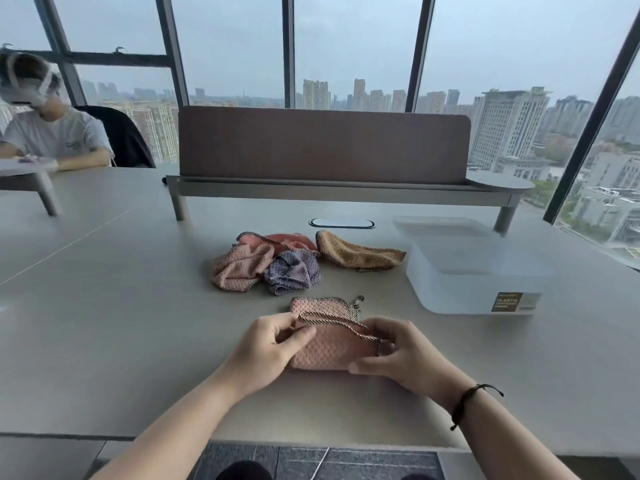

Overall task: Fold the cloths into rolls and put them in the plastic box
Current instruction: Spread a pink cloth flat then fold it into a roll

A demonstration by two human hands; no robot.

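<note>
Around you: a grey table (121,306) carries a brown divider screen on a raised shelf (323,143) at the back; another person (52,133) sits at far left; a dark cord bracelet (465,403) circles your right wrist
In the way: nothing lies between your hands and the clear plastic box with a dark label (478,282), which stands open, right of the pile
Count: five cloths; one box
Loose pile: a crumpled pink waffle cloth (239,268), a lilac cloth (292,271), a coral cloth (291,240) and a tan fuzzy cloth (356,254) lie beyond your hands
Cloth in work: a pink waffle cloth with dark stitched edging (329,344) lies partly folded on the table in front of you, long axis left to right
Left hand (270,344): fingers pinch the cloth's left end
Right hand (398,355): fingers curl over its right end, gripping it
</note>
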